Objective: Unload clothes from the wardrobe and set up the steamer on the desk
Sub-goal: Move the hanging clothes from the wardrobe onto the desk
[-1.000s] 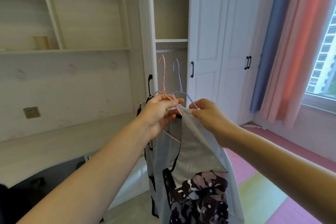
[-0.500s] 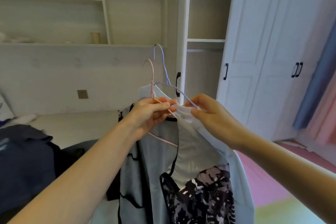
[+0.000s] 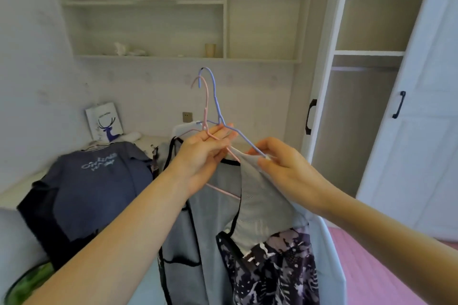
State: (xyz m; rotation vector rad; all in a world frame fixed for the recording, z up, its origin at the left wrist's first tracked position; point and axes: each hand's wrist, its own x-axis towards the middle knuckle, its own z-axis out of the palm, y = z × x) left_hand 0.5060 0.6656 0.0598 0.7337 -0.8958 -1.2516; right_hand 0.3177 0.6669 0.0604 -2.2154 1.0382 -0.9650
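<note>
- Head view: we see the left hand (image 3: 205, 153) curled round the necks of two thin wire hangers, a pink wire hanger (image 3: 207, 104) and a blue wire hanger (image 3: 215, 96), hooks pointing up and free of any rail.
- Right hand (image 3: 285, 168) pinches the grey mesh garment's shoulder (image 3: 262, 195) together with the blue hanger's right arm, thumb and fingertips closed tight on fabric.
- Grey mesh top with black trim hangs down from both hangers; a dark camouflage-print panel (image 3: 275, 270) shows on its lower front.
- A second light grey garment with black edging (image 3: 183, 230) hangs behind and left of it, on the pink hanger as far as we can tell.
- All held clothes are out of the white wardrobe (image 3: 421, 131), in front of the desk.
- Wardrobe door stands open at right, bare hanging rail (image 3: 364, 69) inside.
- Navy blue T-shirt with pale lettering (image 3: 96, 181) lies draped over a pile at left, on the pale desk surface (image 3: 14, 193).
- White card with a blue deer drawing (image 3: 105, 125) leans on the wall behind it.
- Small beige cup (image 3: 210, 50) on the white wall shelf (image 3: 173, 57).
- Steamer: we cannot spot it.
</note>
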